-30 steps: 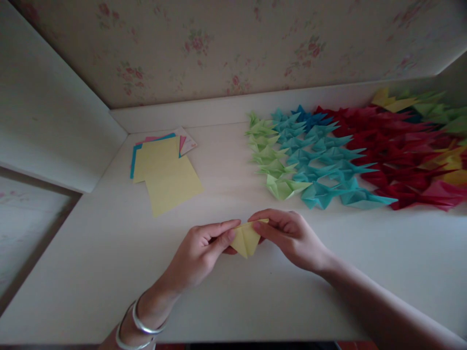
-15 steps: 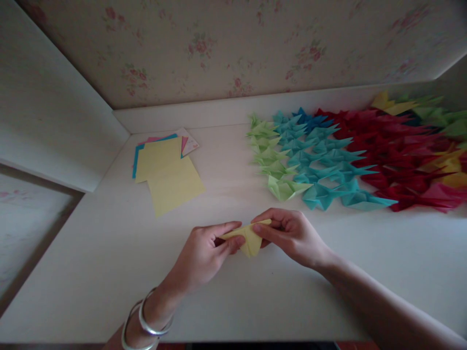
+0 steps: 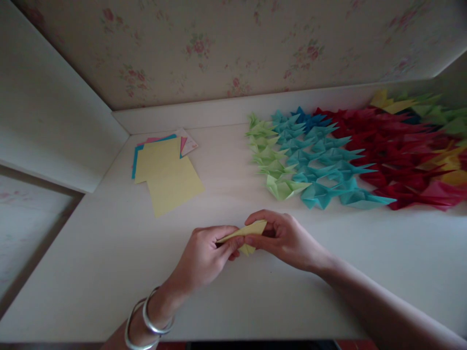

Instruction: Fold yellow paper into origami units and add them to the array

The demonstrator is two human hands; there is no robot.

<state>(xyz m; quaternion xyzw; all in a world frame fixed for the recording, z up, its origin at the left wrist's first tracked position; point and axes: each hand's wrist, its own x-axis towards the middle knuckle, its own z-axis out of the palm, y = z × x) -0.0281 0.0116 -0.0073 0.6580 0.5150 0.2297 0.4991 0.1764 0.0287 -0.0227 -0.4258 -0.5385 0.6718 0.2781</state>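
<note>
Between my two hands, above the front part of the white table (image 3: 109,272), is a small folded piece of yellow origami paper (image 3: 251,228). My left hand (image 3: 207,257) pinches its left end, thumb in front and fingers behind. On the other side my right hand (image 3: 282,240) grips the paper, its thumb pressed near the middle and its index finger along the top edge. A pointed flap hangs down between the two thumbs. The fingertips behind the paper are partly hidden.
Yellow square sheets (image 3: 175,187) lie at the left over blue and pink ones. Rows of folded paper cranes stand at the right: light green (image 3: 284,187), turquoise (image 3: 319,195) and red (image 3: 404,187). A floral wall (image 3: 219,53) rises behind.
My right hand has shifted slightly left, its thumb now close to the left thumb. The yellow paper's right part has tilted, and less of the hanging flap shows.
</note>
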